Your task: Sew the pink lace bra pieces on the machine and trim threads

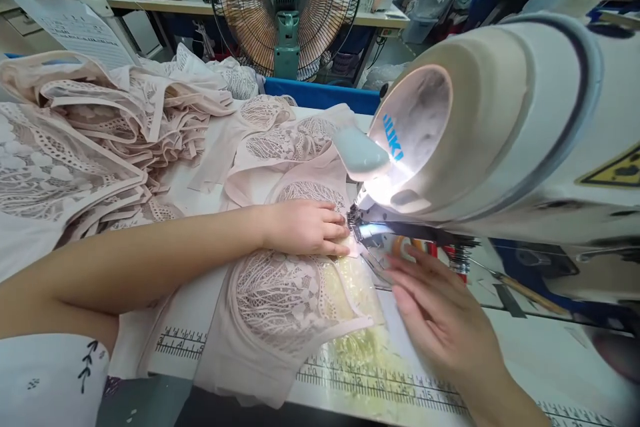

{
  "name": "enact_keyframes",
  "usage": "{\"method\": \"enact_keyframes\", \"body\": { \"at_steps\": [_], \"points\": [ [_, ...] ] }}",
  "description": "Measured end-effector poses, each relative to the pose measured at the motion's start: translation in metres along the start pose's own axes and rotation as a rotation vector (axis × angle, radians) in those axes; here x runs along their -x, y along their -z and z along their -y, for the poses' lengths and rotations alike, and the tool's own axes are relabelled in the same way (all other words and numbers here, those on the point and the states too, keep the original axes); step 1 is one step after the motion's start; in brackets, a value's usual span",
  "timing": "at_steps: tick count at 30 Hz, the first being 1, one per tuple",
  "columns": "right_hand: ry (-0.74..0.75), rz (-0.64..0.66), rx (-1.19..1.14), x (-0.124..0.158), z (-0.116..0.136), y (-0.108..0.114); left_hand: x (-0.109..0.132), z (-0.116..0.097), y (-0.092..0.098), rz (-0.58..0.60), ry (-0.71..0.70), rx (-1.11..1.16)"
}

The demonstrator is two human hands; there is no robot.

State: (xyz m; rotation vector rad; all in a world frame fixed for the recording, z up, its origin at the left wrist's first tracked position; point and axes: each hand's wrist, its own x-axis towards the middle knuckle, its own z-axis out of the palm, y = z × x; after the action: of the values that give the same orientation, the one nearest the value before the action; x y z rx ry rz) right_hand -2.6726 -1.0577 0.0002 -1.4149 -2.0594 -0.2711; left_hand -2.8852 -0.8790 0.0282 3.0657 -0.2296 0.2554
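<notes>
A pale pink lace bra (277, 293) lies across the bed of a white sewing machine (490, 120), its edge reaching the presser foot (354, 219). My left hand (305, 227) rests flat on the bra, fingertips just left of the foot. To the right of the foot is my right hand (445, 320), slightly blurred, fingers stretched out and apart. Nothing shows in its grasp, though its fingertips are close to a thin metal piece beside the needle area. More joined bra cups (290, 143) trail away behind the foot. The machine's lamp lights the needle area brightly.
Stacked lace bras (125, 107) cover the left of the table. A printed ruler (380, 383) runs along the front edge, with yellowish clear film (357, 343) by the bra. A large fan (287, 13) stands behind; other machines and people are farther back.
</notes>
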Motion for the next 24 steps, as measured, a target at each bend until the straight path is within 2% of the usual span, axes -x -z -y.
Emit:
{"method": "enact_keyframes", "body": {
  "at_steps": [6, 12, 17, 21, 24],
  "points": [
    [-0.068, -0.042, -0.02, 0.004, -0.006, 0.004, -0.001, 0.005, 0.002, -0.023, 0.03, 0.09],
    [-0.091, -0.02, -0.089, 0.005, -0.008, 0.004, -0.003, 0.015, 0.003, 0.081, 0.102, 0.123],
    [-0.117, -0.014, -0.144, 0.008, -0.012, 0.002, -0.001, 0.026, -0.001, 0.02, 0.119, 0.142],
    [-0.128, -0.009, -0.141, 0.009, -0.014, 0.001, -0.003, 0.033, 0.002, 0.121, 0.153, 0.123],
    [-0.141, 0.013, -0.131, 0.009, -0.014, 0.001, -0.005, 0.039, 0.003, 0.165, 0.256, 0.147]
  ]
}}
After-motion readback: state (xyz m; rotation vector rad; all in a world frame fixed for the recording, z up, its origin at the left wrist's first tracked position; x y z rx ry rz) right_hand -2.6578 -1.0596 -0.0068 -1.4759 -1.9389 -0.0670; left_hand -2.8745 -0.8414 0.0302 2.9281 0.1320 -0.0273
